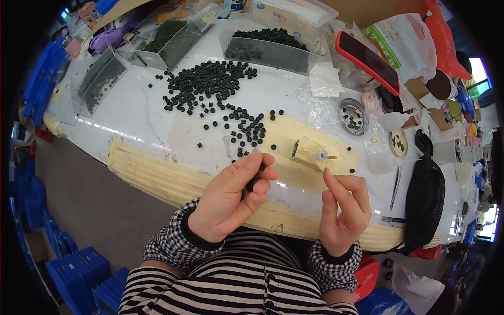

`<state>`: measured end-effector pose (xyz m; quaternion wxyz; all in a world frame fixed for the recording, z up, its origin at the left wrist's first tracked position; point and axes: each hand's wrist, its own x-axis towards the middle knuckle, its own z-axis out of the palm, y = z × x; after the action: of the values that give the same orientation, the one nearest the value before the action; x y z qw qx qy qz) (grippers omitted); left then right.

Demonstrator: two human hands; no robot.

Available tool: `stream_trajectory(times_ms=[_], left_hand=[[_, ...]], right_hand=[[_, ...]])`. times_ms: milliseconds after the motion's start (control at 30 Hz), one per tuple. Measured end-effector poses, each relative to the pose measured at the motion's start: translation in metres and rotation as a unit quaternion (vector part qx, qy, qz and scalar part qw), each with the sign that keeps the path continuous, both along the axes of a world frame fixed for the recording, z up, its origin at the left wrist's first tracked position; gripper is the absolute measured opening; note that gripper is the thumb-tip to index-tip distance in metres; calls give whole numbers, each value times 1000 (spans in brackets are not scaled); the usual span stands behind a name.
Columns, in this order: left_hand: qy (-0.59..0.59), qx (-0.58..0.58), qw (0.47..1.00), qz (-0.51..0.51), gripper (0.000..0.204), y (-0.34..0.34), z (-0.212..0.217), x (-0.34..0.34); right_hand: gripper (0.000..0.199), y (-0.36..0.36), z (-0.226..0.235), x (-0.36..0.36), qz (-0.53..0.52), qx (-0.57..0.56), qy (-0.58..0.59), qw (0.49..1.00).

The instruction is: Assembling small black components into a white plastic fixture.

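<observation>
My left hand (231, 194) is half closed, palm turned inward, with small black round parts (251, 185) cupped behind its curled fingers; how many is hidden. To its right, my right hand (345, 207) holds its thumb and index finger slightly apart, with nothing visible between them. The index fingertip is just below a small cream block fixture (308, 153) with a white collar and a thin brass-coloured pin (332, 157) sticking out. Beyond my left hand lies a loose scatter of the same grooved black parts (249, 128), trailing from a larger heap (205, 84).
Clear plastic bins (265, 55) with black parts and dark green bits stand at the back. A red-cased phone (367, 62) leans at the right, above a round tin (353, 116). Tweezers (396, 188) and a black bag (424, 194) lie farther right. Padded cream edging (152, 170) lines the table front.
</observation>
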<state>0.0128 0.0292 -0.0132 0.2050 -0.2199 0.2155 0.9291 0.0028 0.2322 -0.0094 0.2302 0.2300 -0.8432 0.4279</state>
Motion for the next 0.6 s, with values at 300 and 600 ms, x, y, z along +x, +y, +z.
stream_trajectory(times_ms=[300,600], left_hand=[[42,21,997,-56,33,13,-1,1],[94,-13,993,-76,23,14,-13,-1]], right_hand=[[36,7,4,-1,-37,-2,-8,999],[29,15,6,-23,-76,32,2,997]])
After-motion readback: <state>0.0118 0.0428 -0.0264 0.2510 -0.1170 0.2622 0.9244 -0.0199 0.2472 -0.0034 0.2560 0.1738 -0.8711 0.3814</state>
